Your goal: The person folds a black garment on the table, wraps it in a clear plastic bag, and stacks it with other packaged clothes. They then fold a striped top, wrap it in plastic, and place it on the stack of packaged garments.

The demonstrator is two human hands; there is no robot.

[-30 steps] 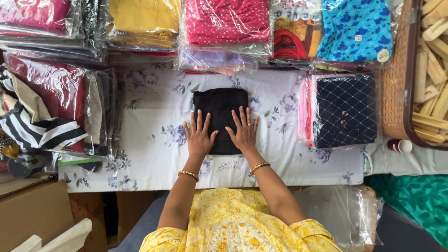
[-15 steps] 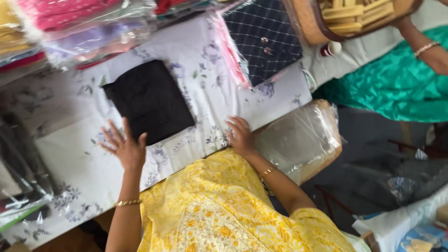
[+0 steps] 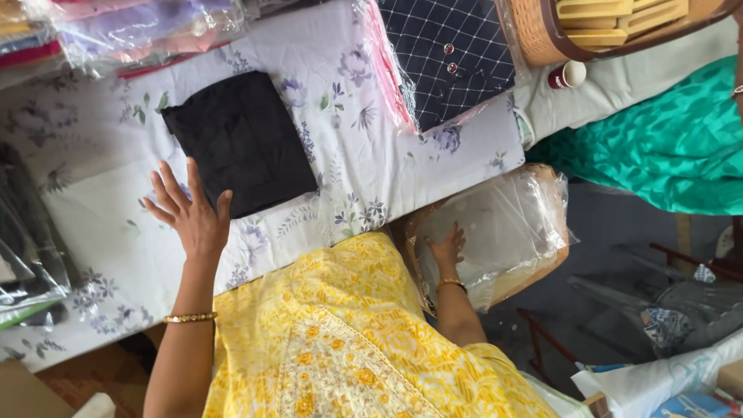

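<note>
Your left hand [image 3: 190, 213] is flat on the table [image 3: 364, 186], fingers spread wide, palm down on the floral sheet. Its thumb rests against the lower edge of the folded black cloth [image 3: 240, 143], and the fingertips sit just at that cloth's seven o'clock corner. The black cloth lies flat, square-folded, tilted a little, at about eleven o'clock from your chest.

Your right hand [image 3: 447, 249] is down off the table edge at three o'clock from your yellow top, fingers loosely open and pressing on a stack of clear plastic bags [image 3: 503, 232] that sits on a brown surface beside the table. It grips nothing that shows.

At one o'clock from the black cloth lies a dark checked garment with a pink edge [image 3: 449, 54], wrapped in plastic, two small red buttons showing. Past it, at two o'clock, a wicker basket [image 3: 542, 31] with a small red and white cup [image 3: 567, 75] just beneath. Teal fabric [image 3: 665, 147] spreads at three o'clock. Bagged garments [image 3: 139, 31] line the top edge at eleven o'clock, and more packs [image 3: 27, 248] lie at nine.
</note>
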